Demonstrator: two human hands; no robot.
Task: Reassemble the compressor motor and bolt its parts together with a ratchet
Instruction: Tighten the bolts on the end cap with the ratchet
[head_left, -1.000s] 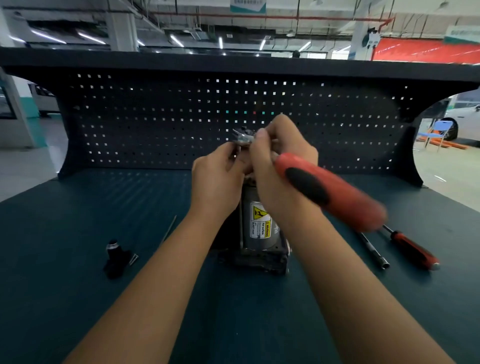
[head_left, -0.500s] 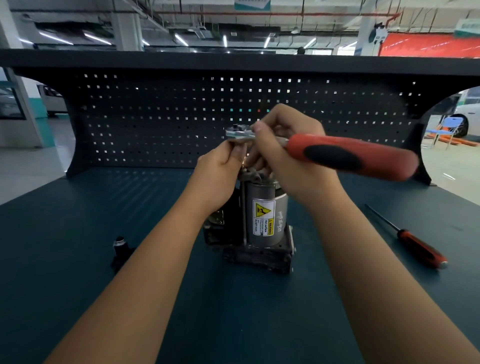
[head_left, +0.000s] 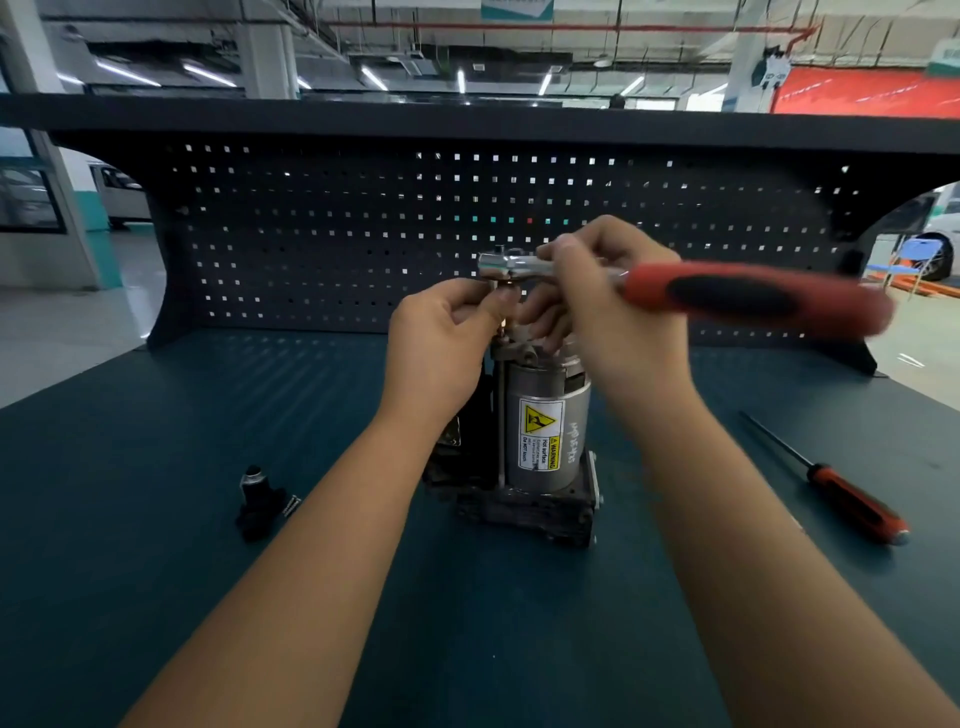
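Lower left of frame: small black fitting standing on the bench top, one loose screw just beside it on its right.

Left forearm comes in from the bottom left and runs up to centre. Left hand is at the motor's top, fingers curled, with thumb and forefinger pinching the socket directly under the ratchet head. How far the socket sits on the bolt: can't tell, the fingers cover it.

Centre: compressor motor stands upright on its dark base, yellow warning label facing the camera. Both hands are above it and touch only its top end.

Ratchet lies about level. Its metal head is over the left edge of the motor top, and the red and black handle points to the right of frame, slightly blurred.

Right forearm comes in from the bottom right. Right hand is closed round the ratchet's metal neck just behind the head, not on the grip. Its lower fingers curl down toward the motor top.

Right of frame: a red-handled screwdriver lies flat on the bench, tip pointing up and left, well apart from the motor and both hands.

Behind everything is the pegboard.
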